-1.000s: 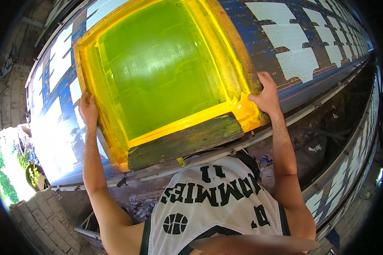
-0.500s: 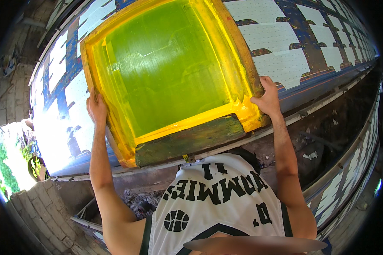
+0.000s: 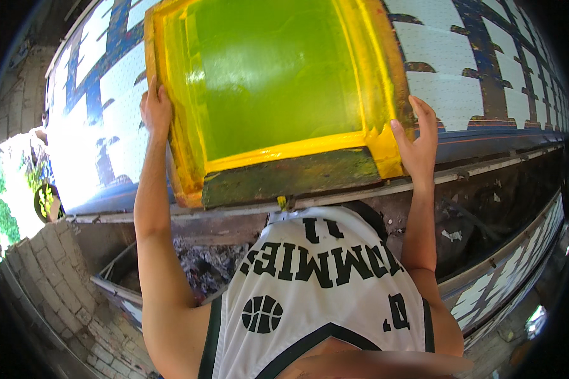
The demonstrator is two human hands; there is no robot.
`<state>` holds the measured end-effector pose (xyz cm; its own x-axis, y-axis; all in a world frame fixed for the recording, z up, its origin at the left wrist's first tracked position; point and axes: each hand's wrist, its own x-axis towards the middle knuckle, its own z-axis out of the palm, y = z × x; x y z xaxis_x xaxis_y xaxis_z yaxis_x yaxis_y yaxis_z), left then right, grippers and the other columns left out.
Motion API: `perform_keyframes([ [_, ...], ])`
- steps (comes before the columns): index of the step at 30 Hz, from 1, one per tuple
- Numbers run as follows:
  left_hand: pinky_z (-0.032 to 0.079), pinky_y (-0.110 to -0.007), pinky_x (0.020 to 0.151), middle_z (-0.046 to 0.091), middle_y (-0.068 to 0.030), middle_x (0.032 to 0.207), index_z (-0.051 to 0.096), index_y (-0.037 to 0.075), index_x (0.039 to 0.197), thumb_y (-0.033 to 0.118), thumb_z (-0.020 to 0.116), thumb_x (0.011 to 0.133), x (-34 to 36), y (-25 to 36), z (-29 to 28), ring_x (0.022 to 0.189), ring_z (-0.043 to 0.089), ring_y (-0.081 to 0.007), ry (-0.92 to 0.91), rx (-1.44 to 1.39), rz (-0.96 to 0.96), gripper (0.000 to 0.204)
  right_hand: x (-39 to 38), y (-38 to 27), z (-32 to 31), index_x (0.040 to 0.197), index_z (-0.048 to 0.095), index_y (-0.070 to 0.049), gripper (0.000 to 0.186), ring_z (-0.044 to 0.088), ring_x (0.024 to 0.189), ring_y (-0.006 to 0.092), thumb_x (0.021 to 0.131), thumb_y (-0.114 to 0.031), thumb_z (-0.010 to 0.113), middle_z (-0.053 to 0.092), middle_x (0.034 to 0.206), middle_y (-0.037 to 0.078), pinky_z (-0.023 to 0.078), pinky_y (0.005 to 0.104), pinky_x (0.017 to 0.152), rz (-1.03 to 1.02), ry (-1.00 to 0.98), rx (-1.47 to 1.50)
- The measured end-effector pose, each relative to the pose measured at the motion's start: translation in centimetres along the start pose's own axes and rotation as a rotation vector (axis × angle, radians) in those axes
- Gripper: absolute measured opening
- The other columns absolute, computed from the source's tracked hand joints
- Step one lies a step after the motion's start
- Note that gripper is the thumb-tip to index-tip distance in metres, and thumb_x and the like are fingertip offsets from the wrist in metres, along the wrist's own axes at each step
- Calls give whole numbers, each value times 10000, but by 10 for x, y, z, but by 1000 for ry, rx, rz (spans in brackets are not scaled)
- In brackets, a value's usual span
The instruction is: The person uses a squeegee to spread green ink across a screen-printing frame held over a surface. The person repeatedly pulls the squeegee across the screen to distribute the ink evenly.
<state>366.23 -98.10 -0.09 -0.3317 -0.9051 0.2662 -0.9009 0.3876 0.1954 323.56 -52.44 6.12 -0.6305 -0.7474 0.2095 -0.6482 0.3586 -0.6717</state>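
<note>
A screen printing frame point(image 3: 284, 82) lies over the long printing table in front of me. Its mesh is green, bordered with bright yellow ink, and a dark, stained strip point(image 3: 291, 178) runs along its near side. My left hand point(image 3: 156, 112) is closed on the frame's left wooden edge, thumb on the near face and fingers partly hidden. At the right edge, near the close corner, my right hand point(image 3: 418, 142) has its thumb at the yellow rim. Its fingers are stretched out and apart beside the wood.
White fabric pieces point(image 3: 446, 98) lie in rows on the dark blue printing table point(image 3: 487, 140). A metal rail point(image 3: 487, 163) follows its near edge. Below are a trough with debris point(image 3: 212, 265) and brick flooring point(image 3: 57, 271). Another table with pale pieces point(image 3: 512, 265) stands at right.
The view has turned, so frame and table sit higher in the picture. My right hand's fingers have loosened and spread off the frame's edge. The left hand keeps its hold.
</note>
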Motion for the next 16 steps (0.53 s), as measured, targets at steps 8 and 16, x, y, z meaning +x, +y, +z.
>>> perform_keyframes([
  [8, 510, -535, 1079, 724, -231, 1302, 625, 212, 1563, 410, 512, 1147, 5, -9, 3, 1240, 665, -408, -17, -38, -24, 475, -56, -124, 71, 1312, 721, -38, 508, 673, 1217, 355, 843, -176, 854, 715, 1304, 136, 540, 472, 1081, -537, -704, 46],
  [16, 547, -605, 963, 715, -288, 1068, 702, 108, 1353, 218, 627, 1042, -3, -5, 1, 1070, 683, -504, 104, -118, 1, 338, -74, -159, 109, 1404, 683, -74, 616, 700, 1224, 325, 796, 23, 685, 720, 1320, 161, 579, 440, 1035, -453, -621, -376],
])
